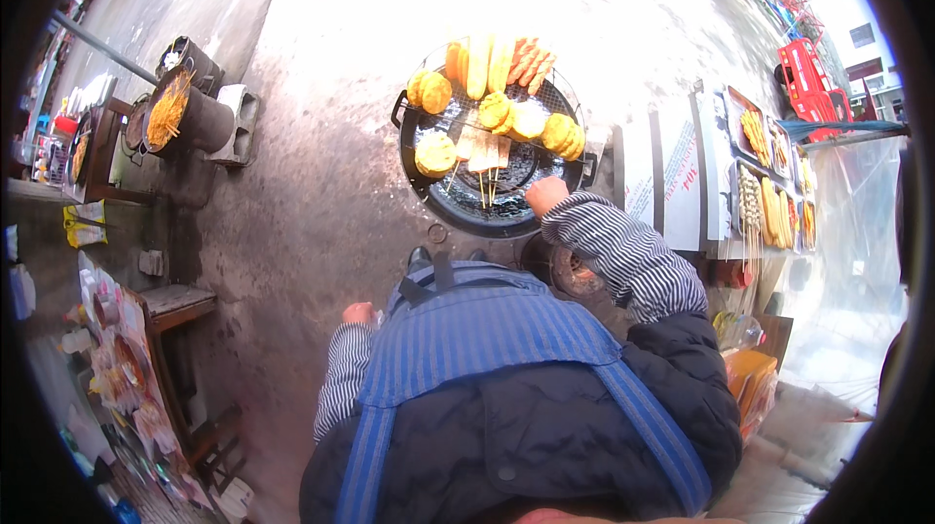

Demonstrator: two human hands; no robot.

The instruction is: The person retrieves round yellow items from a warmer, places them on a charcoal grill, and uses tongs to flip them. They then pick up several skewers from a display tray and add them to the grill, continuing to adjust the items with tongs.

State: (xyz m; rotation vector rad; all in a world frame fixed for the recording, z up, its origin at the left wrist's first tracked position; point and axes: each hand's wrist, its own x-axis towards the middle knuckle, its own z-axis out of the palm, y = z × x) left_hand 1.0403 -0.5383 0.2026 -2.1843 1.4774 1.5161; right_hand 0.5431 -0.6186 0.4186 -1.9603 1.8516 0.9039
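A large black pan (467, 210) with dark oil stands in front of me, a wire rack (454, 97) across its far part. Round golden fried cakes (436, 154), long fried dough sticks (478, 65) and reddish twisted pieces (532, 62) lie on the rack. Several pale flat pieces on skewers (484, 153) rest at the pan's middle, sticks towards me. My right hand (547, 195), fingers curled, is over the pan's near right rim; whether it holds anything is not clear. My left hand (359, 313) hangs beside my blue striped apron, curled, its grip hidden.
To the right, a table (676, 181) carries metal trays (746, 106) of skewered food. A round stove (573, 268) sits by the pan's near right side. On the left are a pot of orange fried strips (168, 115), a concrete block (237, 124) and a cluttered table (135, 305).
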